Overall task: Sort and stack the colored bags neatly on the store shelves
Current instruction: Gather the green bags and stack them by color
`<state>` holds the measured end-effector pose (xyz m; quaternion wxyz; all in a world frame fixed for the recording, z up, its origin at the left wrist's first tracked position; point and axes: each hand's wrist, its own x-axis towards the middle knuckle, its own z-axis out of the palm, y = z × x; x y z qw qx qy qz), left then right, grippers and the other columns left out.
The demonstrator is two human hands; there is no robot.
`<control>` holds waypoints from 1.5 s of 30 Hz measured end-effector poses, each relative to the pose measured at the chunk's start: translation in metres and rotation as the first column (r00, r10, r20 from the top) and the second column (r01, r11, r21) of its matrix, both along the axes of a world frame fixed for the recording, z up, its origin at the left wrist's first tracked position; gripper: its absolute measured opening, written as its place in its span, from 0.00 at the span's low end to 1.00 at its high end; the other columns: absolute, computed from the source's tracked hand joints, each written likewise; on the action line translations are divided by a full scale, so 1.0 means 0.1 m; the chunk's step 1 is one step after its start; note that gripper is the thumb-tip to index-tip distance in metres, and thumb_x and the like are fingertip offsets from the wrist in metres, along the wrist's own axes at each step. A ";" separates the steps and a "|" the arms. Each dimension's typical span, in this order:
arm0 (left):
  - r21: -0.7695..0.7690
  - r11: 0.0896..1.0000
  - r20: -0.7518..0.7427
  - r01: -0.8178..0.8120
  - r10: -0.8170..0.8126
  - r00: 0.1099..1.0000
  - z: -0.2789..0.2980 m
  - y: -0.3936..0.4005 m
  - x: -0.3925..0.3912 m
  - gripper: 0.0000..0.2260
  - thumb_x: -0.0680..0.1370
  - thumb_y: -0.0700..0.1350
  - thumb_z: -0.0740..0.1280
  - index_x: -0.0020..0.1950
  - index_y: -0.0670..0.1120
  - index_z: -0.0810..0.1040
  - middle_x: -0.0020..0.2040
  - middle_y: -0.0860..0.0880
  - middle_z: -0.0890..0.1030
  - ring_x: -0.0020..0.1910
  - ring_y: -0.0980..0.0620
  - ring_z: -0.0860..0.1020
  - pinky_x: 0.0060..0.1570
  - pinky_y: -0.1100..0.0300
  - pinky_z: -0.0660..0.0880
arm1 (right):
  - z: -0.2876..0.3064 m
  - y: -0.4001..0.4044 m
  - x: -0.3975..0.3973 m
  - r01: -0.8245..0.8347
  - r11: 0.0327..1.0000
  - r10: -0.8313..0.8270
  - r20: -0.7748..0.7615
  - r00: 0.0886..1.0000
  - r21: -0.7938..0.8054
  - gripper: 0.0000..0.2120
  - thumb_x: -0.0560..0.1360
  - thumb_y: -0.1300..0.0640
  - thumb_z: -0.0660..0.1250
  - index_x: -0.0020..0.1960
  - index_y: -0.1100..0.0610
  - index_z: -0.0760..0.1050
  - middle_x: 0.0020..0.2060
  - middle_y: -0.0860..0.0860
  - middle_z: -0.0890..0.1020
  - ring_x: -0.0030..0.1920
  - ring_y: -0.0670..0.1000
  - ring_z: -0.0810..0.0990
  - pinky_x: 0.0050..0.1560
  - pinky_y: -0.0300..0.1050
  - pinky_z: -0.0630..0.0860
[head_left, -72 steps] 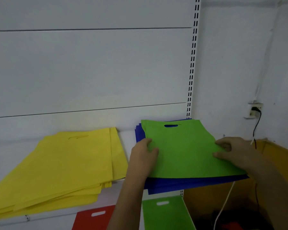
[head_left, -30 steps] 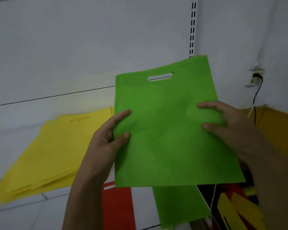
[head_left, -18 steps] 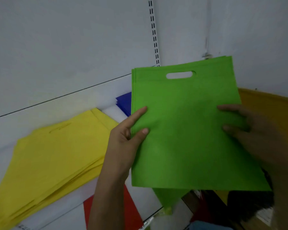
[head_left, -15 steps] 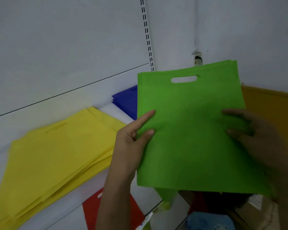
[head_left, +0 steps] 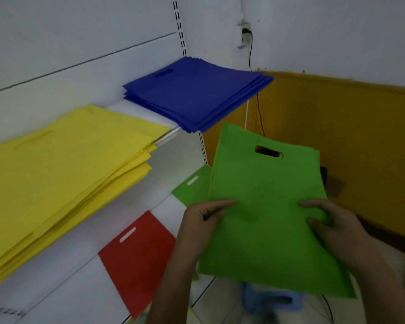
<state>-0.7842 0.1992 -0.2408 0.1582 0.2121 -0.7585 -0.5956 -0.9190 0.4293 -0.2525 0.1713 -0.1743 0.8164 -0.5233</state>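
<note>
We hold the green bag (head_left: 262, 206) in mid-air, above the lower shelf (head_left: 80, 284). Left hand (head_left: 204, 220) pinches its left edge, right hand (head_left: 332, 228) its right edge, fingers (head_left: 313, 203) curled onto the top face. Blue stack (head_left: 194, 94) and yellow stack (head_left: 61, 174) lie on the upper shelf.

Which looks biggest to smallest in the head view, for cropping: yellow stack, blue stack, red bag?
1. yellow stack
2. blue stack
3. red bag
The yellow stack lies nearer the camera, so true sizes stay unsure.
</note>
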 end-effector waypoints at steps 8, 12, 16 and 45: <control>0.082 0.981 0.193 -0.175 0.156 0.969 -0.89 -0.27 -0.08 0.20 0.77 0.33 0.64 0.55 0.58 0.80 0.57 0.54 0.78 0.52 0.59 0.78 0.48 0.66 0.78 | -0.70 -0.62 -0.51 -0.200 0.965 0.190 0.078 0.979 0.170 0.23 0.77 0.71 0.59 0.63 0.46 0.71 0.67 0.53 0.70 0.45 0.49 0.78 0.30 0.35 0.75; 0.020 0.965 0.247 -0.261 0.249 0.936 -1.29 -0.37 -0.27 0.23 0.75 0.29 0.64 0.57 0.57 0.78 0.58 0.55 0.76 0.53 0.61 0.76 0.50 0.69 0.76 | -1.06 -1.08 -0.99 -0.301 0.921 0.304 0.028 0.952 0.247 0.22 0.76 0.74 0.57 0.63 0.53 0.72 0.64 0.58 0.73 0.44 0.54 0.76 0.41 0.48 0.77; -0.138 0.948 0.339 -0.286 0.317 0.886 -1.68 -0.49 -0.48 0.23 0.74 0.29 0.65 0.64 0.50 0.76 0.60 0.53 0.74 0.60 0.54 0.72 0.59 0.64 0.71 | -1.45 -1.53 -1.44 -0.429 0.855 0.453 -0.015 0.892 0.292 0.21 0.76 0.74 0.56 0.64 0.56 0.72 0.62 0.59 0.75 0.36 0.45 0.70 0.35 0.34 0.66; -0.420 0.907 0.793 0.032 0.349 0.499 -2.83 -1.43 -1.42 0.29 0.74 0.35 0.59 0.74 0.52 0.62 0.74 0.45 0.58 0.68 0.41 0.61 0.64 0.52 0.65 | -2.93 -3.01 -2.51 -0.543 0.615 0.691 -0.059 0.721 0.572 0.27 0.75 0.73 0.57 0.71 0.53 0.65 0.67 0.56 0.69 0.61 0.59 0.72 0.56 0.56 0.74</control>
